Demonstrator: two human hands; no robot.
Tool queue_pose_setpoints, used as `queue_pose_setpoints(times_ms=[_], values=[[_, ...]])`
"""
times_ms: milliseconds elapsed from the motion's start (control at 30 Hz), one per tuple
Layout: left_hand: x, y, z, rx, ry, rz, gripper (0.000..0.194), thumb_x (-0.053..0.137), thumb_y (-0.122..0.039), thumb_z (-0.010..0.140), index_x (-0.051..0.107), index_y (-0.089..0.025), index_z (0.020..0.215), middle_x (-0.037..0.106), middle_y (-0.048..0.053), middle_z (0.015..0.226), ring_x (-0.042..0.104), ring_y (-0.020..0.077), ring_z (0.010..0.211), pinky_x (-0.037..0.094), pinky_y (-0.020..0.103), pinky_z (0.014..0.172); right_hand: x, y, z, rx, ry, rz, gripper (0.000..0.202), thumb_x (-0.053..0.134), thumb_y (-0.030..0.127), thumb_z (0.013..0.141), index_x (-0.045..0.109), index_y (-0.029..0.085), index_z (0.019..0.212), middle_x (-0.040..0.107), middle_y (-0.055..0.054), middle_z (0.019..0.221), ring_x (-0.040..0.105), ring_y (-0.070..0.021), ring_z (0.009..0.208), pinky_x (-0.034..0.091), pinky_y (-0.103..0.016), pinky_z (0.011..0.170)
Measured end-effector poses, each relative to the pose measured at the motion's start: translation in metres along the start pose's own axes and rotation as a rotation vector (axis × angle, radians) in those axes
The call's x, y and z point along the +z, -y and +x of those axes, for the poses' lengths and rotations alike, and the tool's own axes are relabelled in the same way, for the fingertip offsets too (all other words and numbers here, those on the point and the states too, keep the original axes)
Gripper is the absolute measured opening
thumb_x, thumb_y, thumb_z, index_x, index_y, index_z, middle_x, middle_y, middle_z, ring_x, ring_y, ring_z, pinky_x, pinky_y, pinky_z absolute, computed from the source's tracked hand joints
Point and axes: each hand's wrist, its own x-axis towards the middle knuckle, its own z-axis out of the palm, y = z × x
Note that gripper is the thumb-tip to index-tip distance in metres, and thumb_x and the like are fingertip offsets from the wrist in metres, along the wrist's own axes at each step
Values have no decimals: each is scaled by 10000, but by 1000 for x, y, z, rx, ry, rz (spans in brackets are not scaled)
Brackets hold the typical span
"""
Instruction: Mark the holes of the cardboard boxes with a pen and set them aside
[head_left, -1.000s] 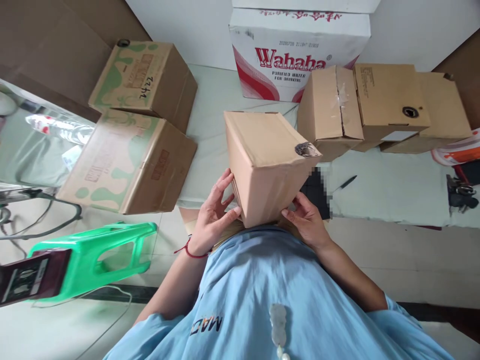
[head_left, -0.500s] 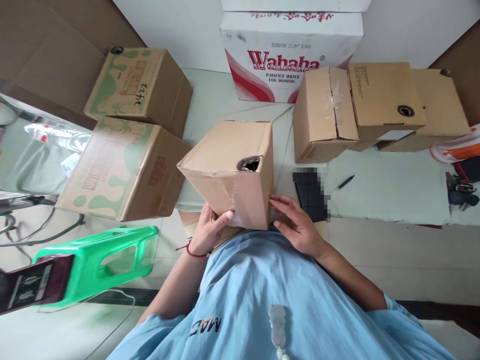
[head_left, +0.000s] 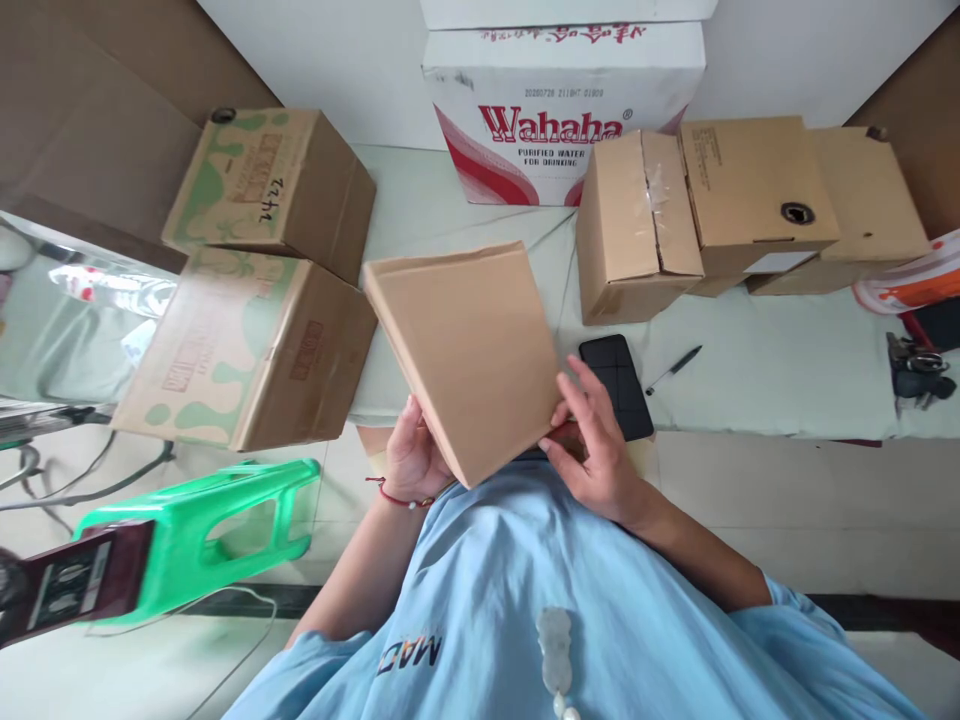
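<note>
A plain brown cardboard box [head_left: 472,350] is tilted in front of my body, a broad blank face turned up. My left hand [head_left: 412,458] holds it from below at its lower left edge, with the thumb up along the side and the other fingers partly hidden. At the lower right corner, my right hand [head_left: 592,445] grips the box between thumb and fingers, some of them bent behind the edge. Just right of that hand, a black phone [head_left: 616,385] lies on the table, and a pen [head_left: 675,369] is beside it.
Two green-printed cartons [head_left: 202,350] stand at left, several brown boxes [head_left: 637,220] at right. A white Wahaha carton [head_left: 562,130] is at the back of the cloth-covered table [head_left: 765,385]. Keys [head_left: 919,370] lie far right. A green stool [head_left: 195,540] stands lower left.
The box has been turned over in my hands: the face with the dark-rimmed hole is out of sight and a blank face shows. My right hand has shifted its hold to the lower right corner.
</note>
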Motion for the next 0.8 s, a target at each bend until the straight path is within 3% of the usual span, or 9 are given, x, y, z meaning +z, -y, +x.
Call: queue_pose_setpoints(times_ms=[33, 100, 167, 333, 467, 633, 733, 800], values=[[2, 0, 1, -7, 1, -14, 375, 820, -526, 940, 818, -204, 1131, 867, 67, 1010, 833, 254, 862, 719, 350, 784, 0, -3, -1, 84, -20, 13, 867, 672, 208, 1066, 250, 401, 1798, 537, -182, 1657, 708, -163, 932, 702, -349, 810], [4, 0, 4, -23, 16, -46, 353, 785, -497, 967, 804, -198, 1154, 865, 78, 1029, 829, 258, 853, 718, 358, 760, -1, -9, -3, 222, -18, 18, 905, 753, 304, 1033, 268, 324, 1796, 759, -118, 1297, 691, -161, 801, 679, -323, 742], [4, 1, 6, -72, 45, -75, 319, 747, -461, 984, 789, -197, 1159, 861, 93, 1027, 828, 281, 843, 715, 381, 691, -4, -13, -1, 279, 9, 13, 884, 808, 375, 999, 365, 283, 1758, 803, -63, 1092, 666, -155, 702, 657, -313, 705], [-3, 8, 5, -262, 50, -155, 250, 696, -311, 955, 779, -199, 1162, 857, 106, 952, 817, 277, 736, 679, 341, 559, -9, -6, 8, 128, 43, 40, 495, 716, 384, 1074, 639, 324, 1559, 715, -111, 1435, 595, -87, 636, 631, -282, 647], [-3, 8, 4, -313, 55, -202, 247, 624, -274, 964, 791, -188, 1124, 864, 125, 967, 819, 271, 742, 669, 317, 557, -6, 2, 12, 19, 77, 69, 569, 632, 269, 1113, 532, 368, 1664, 595, -129, 1569, 630, -72, 697, 683, -286, 755], [-2, 2, 3, -278, 19, -164, 207, 634, -270, 939, 795, -193, 1043, 867, 114, 982, 825, 282, 790, 640, 304, 538, -4, 6, 14, -67, 157, 69, 669, 590, 221, 1124, 414, 437, 1732, 545, -119, 1653, 671, -95, 777, 704, -302, 838], [-4, -1, -1, -212, 41, -85, 226, 734, -374, 894, 803, -212, 1036, 851, 94, 903, 778, 252, 692, 620, 307, 533, -6, 6, 13, -51, 146, 86, 706, 610, 249, 1123, 372, 477, 1747, 520, -106, 1683, 640, -93, 752, 700, -306, 823], [-6, -5, -6, -168, 89, -32, 346, 802, -510, 845, 814, -226, 1043, 833, 86, 844, 735, 241, 621, 606, 324, 525, -9, 5, 12, -30, 132, 109, 722, 634, 290, 1119, 354, 496, 1751, 495, -97, 1704, 627, -95, 753, 696, -324, 831]])
